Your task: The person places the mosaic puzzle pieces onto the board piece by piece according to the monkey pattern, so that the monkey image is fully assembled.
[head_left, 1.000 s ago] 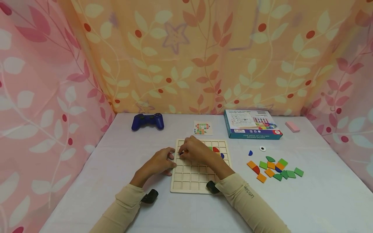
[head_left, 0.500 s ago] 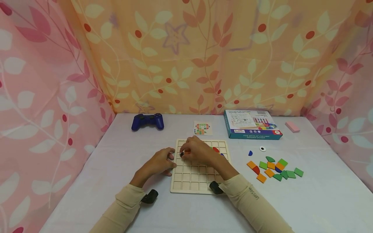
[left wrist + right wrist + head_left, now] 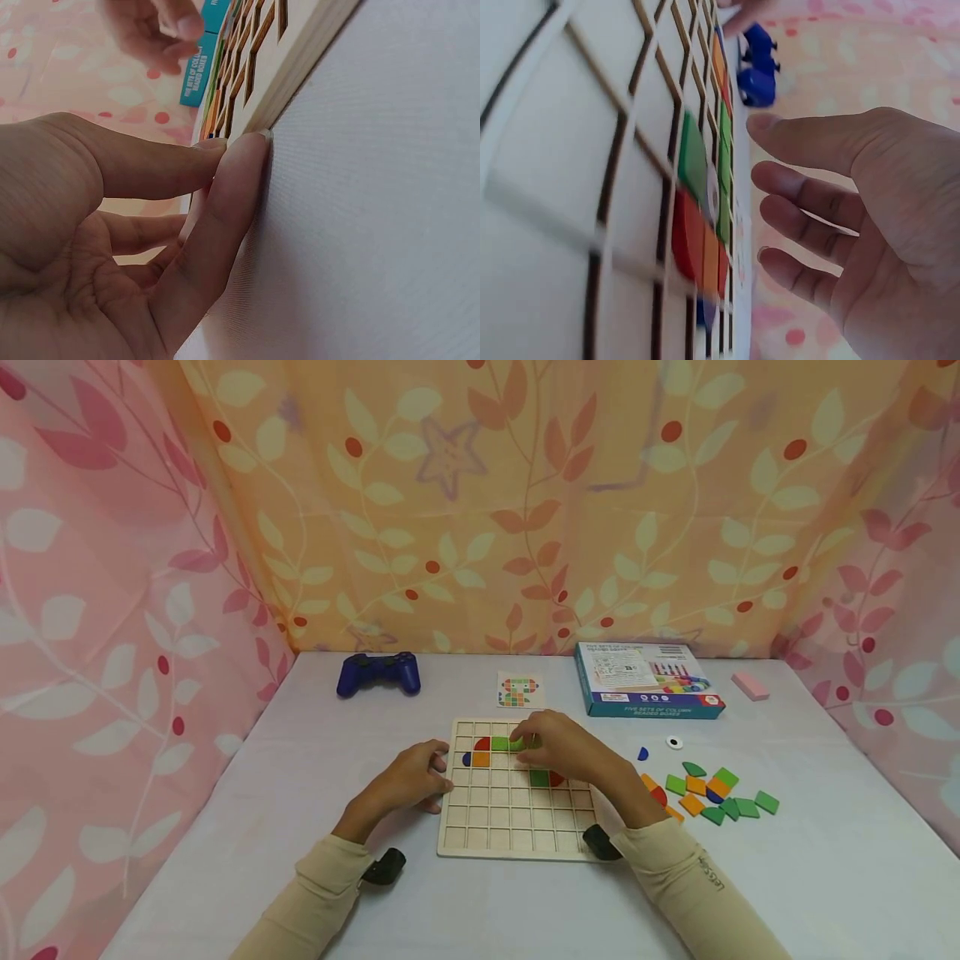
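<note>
A wooden grid board [image 3: 480, 843] lies on the table. My left hand [image 3: 408, 777] grips its left edge, thumb and a finger against the rim in the left wrist view. Over the board's upper right part hovers my right hand [image 3: 570, 750], fingers spread and holding nothing in the right wrist view. At the board's upper left sit a blue piece [image 3: 467, 759], an orange square [image 3: 481, 759], a red piece [image 3: 483, 744] and green squares [image 3: 501, 743]. A darker green square [image 3: 539, 778] and a red piece [image 3: 556, 778] lie below my right hand. A white round piece [image 3: 711, 191] shows in the right wrist view.
Loose coloured pieces [image 3: 746, 807] and a white ring-like piece [image 3: 674, 742] lie right of the board. Behind it are a pattern card [image 3: 521, 690], a flat box [image 3: 651, 681] and a pink block [image 3: 751, 686]. A blue game controller [image 3: 378, 674] stands back left.
My right hand has let go of the blue piece at the board's upper left and moved right, uncovering the pieces there. My left hand has stayed at the edge.
</note>
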`<state>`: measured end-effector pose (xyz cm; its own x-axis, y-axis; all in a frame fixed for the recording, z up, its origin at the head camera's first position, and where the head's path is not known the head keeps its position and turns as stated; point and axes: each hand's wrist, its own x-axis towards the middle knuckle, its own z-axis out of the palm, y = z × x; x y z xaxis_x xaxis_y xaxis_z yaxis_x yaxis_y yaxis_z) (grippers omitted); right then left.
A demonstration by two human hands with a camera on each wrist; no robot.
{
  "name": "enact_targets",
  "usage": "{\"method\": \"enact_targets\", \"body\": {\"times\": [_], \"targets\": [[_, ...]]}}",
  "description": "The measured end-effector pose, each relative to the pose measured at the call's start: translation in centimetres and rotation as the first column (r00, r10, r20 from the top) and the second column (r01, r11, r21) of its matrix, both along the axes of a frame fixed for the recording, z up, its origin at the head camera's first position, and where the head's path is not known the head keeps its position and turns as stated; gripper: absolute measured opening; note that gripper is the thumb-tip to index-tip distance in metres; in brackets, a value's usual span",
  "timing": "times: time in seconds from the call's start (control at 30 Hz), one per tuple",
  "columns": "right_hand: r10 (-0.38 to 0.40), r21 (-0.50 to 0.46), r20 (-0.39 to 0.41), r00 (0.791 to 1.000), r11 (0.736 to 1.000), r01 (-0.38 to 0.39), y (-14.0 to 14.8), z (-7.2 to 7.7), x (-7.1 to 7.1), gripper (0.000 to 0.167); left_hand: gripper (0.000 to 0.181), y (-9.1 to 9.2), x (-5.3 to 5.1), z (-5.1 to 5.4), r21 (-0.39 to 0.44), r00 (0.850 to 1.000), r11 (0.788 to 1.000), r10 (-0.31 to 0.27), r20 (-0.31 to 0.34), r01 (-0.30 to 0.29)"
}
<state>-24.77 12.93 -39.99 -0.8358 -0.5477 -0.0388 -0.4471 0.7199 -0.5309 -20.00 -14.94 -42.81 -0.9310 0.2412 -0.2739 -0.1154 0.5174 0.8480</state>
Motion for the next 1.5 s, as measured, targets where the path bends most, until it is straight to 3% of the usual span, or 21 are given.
{"method": "enact_targets", "body": {"times": [0.2,0.7,1.07,1.5], "targets": [[-0.063,-0.028,0.065,0.996,0.997,0.065,3.4,0.5,-0.2,0.033,0.067,-0.1,0.0,0.1,0.005,1.000,1.000,0.003,-0.006,-0.003],[-0.203,0.007,0.054,0.978,0.979,0.203,10.9,0.9,-1.3,0.032,0.067,0.0,0.0,0.1,0.005,1.000,1.000,0.002,-0.009,-0.002],[-0.319,0.048,0.121,0.940,0.948,0.315,15.5,1.1,-1.3,0.037,0.067,0.0,0.1,0.2,0.002,1.000,1.000,-0.003,-0.008,0.003],[-0.380,0.069,0.173,0.909,0.925,0.374,20.0,0.5,-1.0,0.046,0.066,-0.1,0.2,0.4,0.006,1.000,1.000,-0.007,-0.010,0.007]]}}
